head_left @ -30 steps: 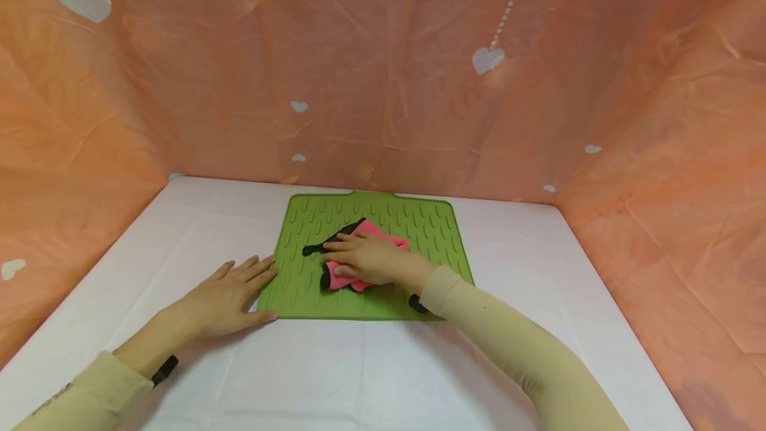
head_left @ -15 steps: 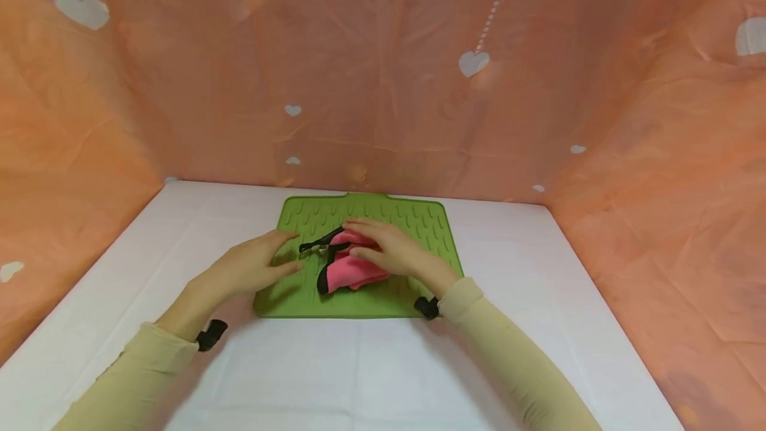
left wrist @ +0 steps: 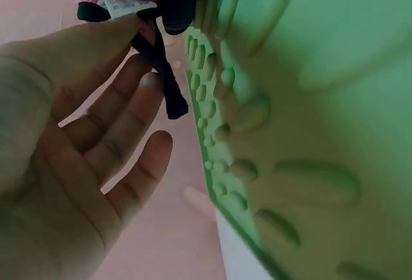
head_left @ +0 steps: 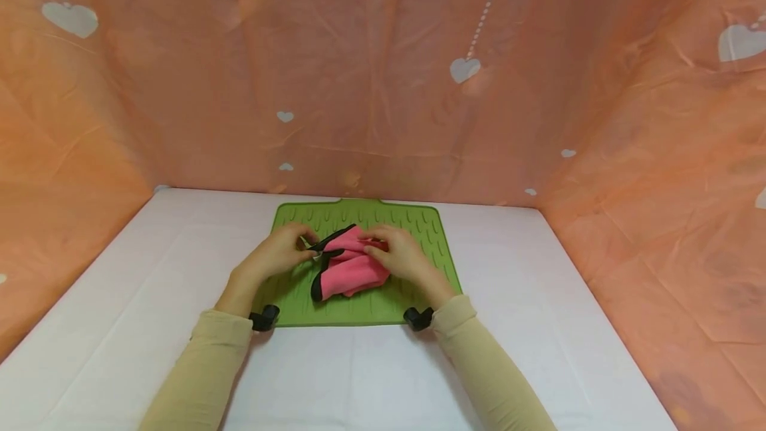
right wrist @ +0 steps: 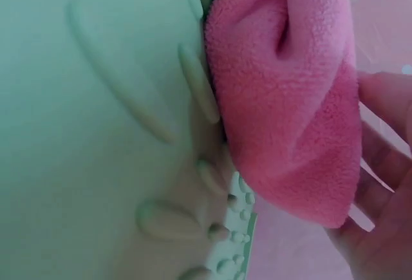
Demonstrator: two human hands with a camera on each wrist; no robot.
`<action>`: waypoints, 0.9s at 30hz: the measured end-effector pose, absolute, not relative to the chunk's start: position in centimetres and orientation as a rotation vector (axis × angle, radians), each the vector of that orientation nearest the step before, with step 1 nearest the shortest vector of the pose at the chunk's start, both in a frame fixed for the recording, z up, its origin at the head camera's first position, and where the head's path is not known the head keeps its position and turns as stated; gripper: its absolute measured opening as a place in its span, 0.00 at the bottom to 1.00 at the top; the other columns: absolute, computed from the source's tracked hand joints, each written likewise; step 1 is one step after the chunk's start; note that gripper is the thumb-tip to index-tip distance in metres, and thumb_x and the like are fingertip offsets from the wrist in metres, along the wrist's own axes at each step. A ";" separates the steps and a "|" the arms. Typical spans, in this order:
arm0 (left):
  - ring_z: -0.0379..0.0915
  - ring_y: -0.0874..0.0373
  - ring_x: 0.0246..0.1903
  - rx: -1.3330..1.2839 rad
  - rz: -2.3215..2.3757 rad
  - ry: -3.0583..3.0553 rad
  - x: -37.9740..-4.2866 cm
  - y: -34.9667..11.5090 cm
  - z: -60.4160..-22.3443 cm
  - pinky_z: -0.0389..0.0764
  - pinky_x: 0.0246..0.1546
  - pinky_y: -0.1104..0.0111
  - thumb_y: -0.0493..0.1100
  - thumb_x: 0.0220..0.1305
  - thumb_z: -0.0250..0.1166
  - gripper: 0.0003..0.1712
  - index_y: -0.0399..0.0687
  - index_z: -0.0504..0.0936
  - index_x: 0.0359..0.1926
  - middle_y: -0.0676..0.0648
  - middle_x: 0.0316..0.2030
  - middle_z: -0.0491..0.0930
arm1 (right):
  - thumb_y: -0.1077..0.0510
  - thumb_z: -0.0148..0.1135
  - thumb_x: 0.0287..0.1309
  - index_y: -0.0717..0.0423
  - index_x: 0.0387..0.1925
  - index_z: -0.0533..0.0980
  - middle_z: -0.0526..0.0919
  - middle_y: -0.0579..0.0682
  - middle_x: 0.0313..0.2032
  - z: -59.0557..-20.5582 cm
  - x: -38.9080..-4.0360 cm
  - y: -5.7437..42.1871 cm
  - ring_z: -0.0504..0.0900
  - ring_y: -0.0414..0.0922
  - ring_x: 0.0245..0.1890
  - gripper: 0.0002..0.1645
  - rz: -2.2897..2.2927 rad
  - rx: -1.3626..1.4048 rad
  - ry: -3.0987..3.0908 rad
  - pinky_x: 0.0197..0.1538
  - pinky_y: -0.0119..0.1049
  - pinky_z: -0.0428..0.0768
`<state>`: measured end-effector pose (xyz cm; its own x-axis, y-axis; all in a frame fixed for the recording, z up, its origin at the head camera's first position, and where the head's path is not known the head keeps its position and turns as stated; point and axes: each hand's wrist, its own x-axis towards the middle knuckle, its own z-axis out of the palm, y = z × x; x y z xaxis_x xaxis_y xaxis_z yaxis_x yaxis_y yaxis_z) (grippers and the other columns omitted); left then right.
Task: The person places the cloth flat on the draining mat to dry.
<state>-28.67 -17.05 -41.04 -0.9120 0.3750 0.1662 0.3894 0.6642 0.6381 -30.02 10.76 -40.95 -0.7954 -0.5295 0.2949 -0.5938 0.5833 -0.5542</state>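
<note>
A crumpled pink plush cloth (head_left: 356,276) with black edging lies on a green ridged mat (head_left: 341,314). My left hand (head_left: 276,253) pinches the cloth's black hanging loop (left wrist: 170,90) between thumb and forefinger, beside a small white label (left wrist: 122,7). The other left fingers are spread, as the left wrist view tells. On the cloth's right side, my right hand (head_left: 405,255) pinches a pink fold with thumb and fingertips. In the right wrist view the cloth (right wrist: 290,112) hides part of those fingertips.
The mat rests on a white-covered table (head_left: 509,298). Orange sheeting (head_left: 371,118) printed with pale hearts walls in the back and both sides. Each wrist wears a small black device (head_left: 264,318).
My left hand has moved right from the mat's left edge to the black loop. My right hand, flat on the cloth before, has lifted and now pinches its fold; the cloth is bunched.
</note>
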 end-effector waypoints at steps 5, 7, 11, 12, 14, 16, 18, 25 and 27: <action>0.81 0.50 0.37 -0.637 -1.085 -2.836 -28.9 -16.8 -41.5 0.82 0.40 0.59 0.30 0.61 0.70 0.07 0.34 0.85 0.41 0.41 0.38 0.83 | 0.62 0.68 0.68 0.54 0.55 0.86 0.87 0.52 0.54 -41.4 -29.9 10.5 0.82 0.52 0.59 0.16 1.056 0.897 -2.711 0.64 0.48 0.78; 0.81 0.50 0.38 -0.622 -1.076 -2.839 -28.8 -16.7 -41.6 0.82 0.42 0.56 0.29 0.61 0.69 0.07 0.34 0.84 0.41 0.41 0.37 0.83 | 0.62 0.67 0.69 0.53 0.55 0.86 0.87 0.52 0.54 -41.5 -29.8 10.5 0.82 0.51 0.58 0.15 1.077 0.874 -2.710 0.63 0.48 0.79; 0.80 0.47 0.41 -0.612 -1.055 -2.844 -28.8 -16.6 -41.7 0.82 0.47 0.52 0.30 0.64 0.67 0.06 0.34 0.84 0.43 0.40 0.38 0.83 | 0.61 0.67 0.69 0.53 0.54 0.86 0.87 0.51 0.53 -41.7 -29.6 10.5 0.84 0.50 0.56 0.15 1.088 0.836 -2.702 0.60 0.46 0.81; 0.80 0.47 0.42 -0.607 -1.054 -2.845 -28.8 -16.6 -41.7 0.82 0.48 0.51 0.30 0.65 0.66 0.06 0.34 0.84 0.43 0.40 0.39 0.83 | 0.61 0.67 0.69 0.53 0.54 0.87 0.87 0.51 0.53 -41.8 -29.6 10.5 0.84 0.50 0.55 0.14 1.084 0.830 -2.696 0.59 0.46 0.81; 0.81 0.45 0.43 -0.605 -1.057 -2.843 -28.8 -16.6 -41.6 0.81 0.49 0.49 0.30 0.66 0.65 0.07 0.33 0.84 0.44 0.39 0.40 0.84 | 0.61 0.68 0.68 0.53 0.53 0.87 0.88 0.51 0.52 -41.8 -29.6 10.5 0.85 0.49 0.53 0.13 1.089 0.820 -2.680 0.57 0.45 0.82; 0.81 0.44 0.44 -0.594 -1.079 -2.831 -28.7 -16.7 -41.5 0.81 0.50 0.48 0.31 0.68 0.64 0.08 0.33 0.83 0.46 0.38 0.41 0.84 | 0.61 0.68 0.68 0.54 0.52 0.87 0.88 0.51 0.51 -41.8 -29.7 10.5 0.85 0.49 0.51 0.12 1.099 0.818 -2.657 0.55 0.44 0.83; 0.81 0.42 0.46 -0.578 -1.104 -2.805 -28.6 -16.7 -41.3 0.81 0.50 0.47 0.32 0.69 0.63 0.08 0.33 0.83 0.47 0.37 0.42 0.84 | 0.62 0.68 0.68 0.55 0.50 0.87 0.88 0.52 0.49 -41.8 -29.8 10.6 0.86 0.49 0.47 0.12 1.126 0.813 -2.626 0.52 0.44 0.83; 0.81 0.42 0.49 -0.523 -1.154 -2.675 -28.5 -16.1 -40.8 0.80 0.51 0.47 0.37 0.73 0.65 0.12 0.35 0.81 0.53 0.38 0.49 0.82 | 0.67 0.67 0.66 0.60 0.46 0.87 0.88 0.56 0.43 -41.6 -30.2 11.4 0.85 0.52 0.39 0.10 1.194 0.677 -2.445 0.43 0.45 0.85; 0.81 0.42 0.48 -0.519 -1.138 -2.660 -28.5 -15.9 -40.7 0.80 0.50 0.48 0.38 0.72 0.66 0.13 0.36 0.81 0.54 0.38 0.51 0.81 | 0.67 0.67 0.66 0.61 0.46 0.87 0.88 0.57 0.43 -41.5 -30.4 11.7 0.85 0.52 0.37 0.10 1.207 0.602 -2.432 0.42 0.45 0.84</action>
<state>-28.52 -15.86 -40.69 -0.9181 0.2384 0.3167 0.3937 0.6415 0.6584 -30.41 11.70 -41.52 -0.8449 -0.2136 0.4904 -0.5198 0.5444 -0.6584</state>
